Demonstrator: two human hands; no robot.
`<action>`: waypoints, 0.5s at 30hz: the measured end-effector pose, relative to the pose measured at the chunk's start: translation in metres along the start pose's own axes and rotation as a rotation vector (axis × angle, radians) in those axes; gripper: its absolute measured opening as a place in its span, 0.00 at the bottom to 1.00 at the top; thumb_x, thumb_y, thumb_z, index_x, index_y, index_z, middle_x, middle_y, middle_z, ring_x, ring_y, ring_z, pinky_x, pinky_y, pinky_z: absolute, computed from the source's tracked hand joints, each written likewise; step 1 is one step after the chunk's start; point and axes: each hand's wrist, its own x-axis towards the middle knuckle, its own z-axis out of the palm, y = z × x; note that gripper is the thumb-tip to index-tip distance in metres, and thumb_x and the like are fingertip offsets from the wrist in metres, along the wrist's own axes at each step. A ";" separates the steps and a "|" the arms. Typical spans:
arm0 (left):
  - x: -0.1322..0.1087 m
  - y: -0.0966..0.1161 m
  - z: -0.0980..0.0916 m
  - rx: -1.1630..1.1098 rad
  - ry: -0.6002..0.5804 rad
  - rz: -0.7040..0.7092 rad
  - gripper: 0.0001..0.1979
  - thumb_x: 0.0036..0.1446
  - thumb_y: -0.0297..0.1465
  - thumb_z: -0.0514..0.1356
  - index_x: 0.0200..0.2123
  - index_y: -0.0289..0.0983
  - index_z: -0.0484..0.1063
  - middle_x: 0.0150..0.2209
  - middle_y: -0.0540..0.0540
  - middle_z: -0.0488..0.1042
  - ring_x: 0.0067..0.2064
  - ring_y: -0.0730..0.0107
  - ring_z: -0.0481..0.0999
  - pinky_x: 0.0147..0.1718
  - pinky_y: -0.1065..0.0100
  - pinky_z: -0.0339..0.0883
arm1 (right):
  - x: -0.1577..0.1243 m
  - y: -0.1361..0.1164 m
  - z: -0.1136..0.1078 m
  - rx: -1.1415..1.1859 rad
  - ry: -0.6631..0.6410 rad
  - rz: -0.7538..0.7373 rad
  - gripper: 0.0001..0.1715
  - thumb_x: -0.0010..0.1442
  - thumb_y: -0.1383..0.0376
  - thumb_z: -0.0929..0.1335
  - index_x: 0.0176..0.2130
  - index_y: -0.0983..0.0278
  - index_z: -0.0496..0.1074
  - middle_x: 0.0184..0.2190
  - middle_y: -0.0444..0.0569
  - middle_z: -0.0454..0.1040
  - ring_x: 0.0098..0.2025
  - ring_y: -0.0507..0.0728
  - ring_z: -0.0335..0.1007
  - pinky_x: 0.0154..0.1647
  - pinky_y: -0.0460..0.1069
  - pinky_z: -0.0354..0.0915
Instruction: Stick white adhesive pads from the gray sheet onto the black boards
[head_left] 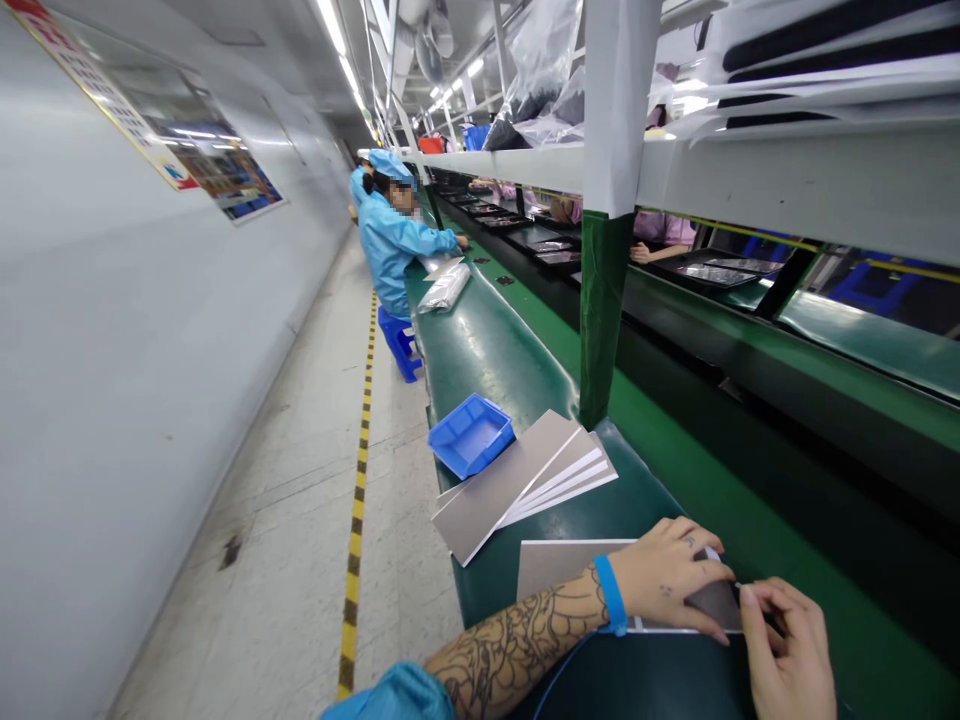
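My left hand (679, 575) lies spread over a flat grey sheet (559, 565) with white edges, its fingers apart and pressing on the right part of it. A blue band (610, 596) with a thin cord circles the left wrist. At the sheet's right end, my right hand (791, 640) has thumb and index finger pinched together. Something small and pale shows at these fingertips, too small to name. The left hand covers part of the sheet's surface.
Several similar grey panels (517, 480) lie fanned beyond my hands, touching a blue plastic bin (471, 436). A green-wrapped post (602, 320) rises beside the bench (495, 345). Black trays (547, 240) line the conveyor to the right. A co-worker in blue (394, 240) sits farther along.
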 end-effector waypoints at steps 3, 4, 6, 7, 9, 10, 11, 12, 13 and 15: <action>0.000 0.000 -0.001 -0.007 -0.007 -0.007 0.33 0.69 0.55 0.63 0.65 0.37 0.72 0.66 0.36 0.70 0.65 0.46 0.67 0.61 0.53 0.65 | 0.001 0.001 0.000 0.001 -0.004 -0.014 0.29 0.67 0.40 0.70 0.42 0.64 0.76 0.51 0.57 0.69 0.50 0.64 0.74 0.36 0.52 0.76; 0.000 0.000 -0.001 -0.013 -0.007 -0.011 0.33 0.69 0.54 0.63 0.65 0.37 0.71 0.66 0.36 0.70 0.65 0.46 0.67 0.61 0.52 0.65 | 0.001 0.001 0.000 0.002 -0.004 -0.017 0.29 0.67 0.40 0.70 0.42 0.64 0.76 0.51 0.57 0.69 0.50 0.64 0.74 0.36 0.52 0.76; -0.001 0.001 -0.002 -0.024 -0.004 -0.021 0.33 0.69 0.54 0.63 0.66 0.38 0.71 0.67 0.35 0.68 0.66 0.45 0.65 0.62 0.51 0.64 | 0.001 0.002 0.000 0.002 -0.005 -0.017 0.29 0.67 0.40 0.70 0.42 0.64 0.76 0.51 0.57 0.69 0.51 0.64 0.73 0.37 0.53 0.76; -0.001 0.002 -0.002 -0.026 0.000 -0.029 0.33 0.69 0.54 0.63 0.67 0.38 0.70 0.68 0.34 0.67 0.67 0.44 0.64 0.63 0.50 0.64 | 0.001 0.002 0.000 0.001 -0.008 -0.017 0.29 0.67 0.40 0.70 0.42 0.64 0.76 0.51 0.57 0.69 0.51 0.64 0.73 0.37 0.53 0.76; -0.002 0.003 -0.002 -0.024 0.012 -0.049 0.34 0.69 0.54 0.63 0.68 0.39 0.69 0.71 0.32 0.63 0.69 0.41 0.62 0.65 0.47 0.61 | 0.001 0.002 0.000 -0.001 -0.011 -0.018 0.29 0.67 0.40 0.70 0.42 0.64 0.76 0.51 0.57 0.69 0.52 0.65 0.73 0.38 0.53 0.75; -0.002 0.003 -0.003 -0.024 0.014 -0.059 0.35 0.68 0.54 0.63 0.68 0.39 0.69 0.71 0.31 0.62 0.70 0.40 0.62 0.66 0.46 0.61 | 0.001 0.002 0.000 -0.001 -0.010 -0.019 0.30 0.67 0.40 0.70 0.42 0.63 0.76 0.51 0.58 0.69 0.52 0.65 0.73 0.38 0.53 0.75; -0.002 0.004 -0.003 -0.024 0.011 -0.065 0.35 0.68 0.54 0.64 0.68 0.39 0.69 0.71 0.31 0.62 0.70 0.40 0.62 0.66 0.45 0.60 | 0.000 0.003 0.001 0.002 -0.010 -0.019 0.30 0.67 0.39 0.70 0.42 0.63 0.76 0.51 0.58 0.69 0.53 0.65 0.73 0.38 0.53 0.75; -0.002 0.004 -0.003 -0.024 0.006 -0.070 0.35 0.68 0.54 0.64 0.68 0.39 0.69 0.71 0.31 0.63 0.70 0.40 0.62 0.67 0.45 0.60 | 0.000 0.003 0.001 0.004 -0.009 -0.020 0.30 0.67 0.39 0.70 0.42 0.64 0.76 0.52 0.58 0.69 0.53 0.65 0.73 0.38 0.53 0.75; -0.002 0.004 -0.003 -0.025 0.001 -0.071 0.35 0.68 0.54 0.64 0.68 0.39 0.69 0.70 0.32 0.64 0.70 0.40 0.62 0.67 0.46 0.60 | 0.000 0.003 0.001 0.005 -0.010 -0.020 0.30 0.67 0.39 0.70 0.43 0.64 0.76 0.51 0.58 0.69 0.53 0.65 0.73 0.38 0.53 0.75; -0.002 0.004 -0.003 -0.024 -0.002 -0.065 0.35 0.68 0.54 0.64 0.68 0.39 0.69 0.69 0.33 0.65 0.70 0.42 0.62 0.67 0.47 0.60 | 0.000 0.003 0.001 0.000 -0.013 -0.022 0.30 0.67 0.39 0.70 0.42 0.64 0.76 0.51 0.58 0.69 0.52 0.65 0.73 0.38 0.53 0.75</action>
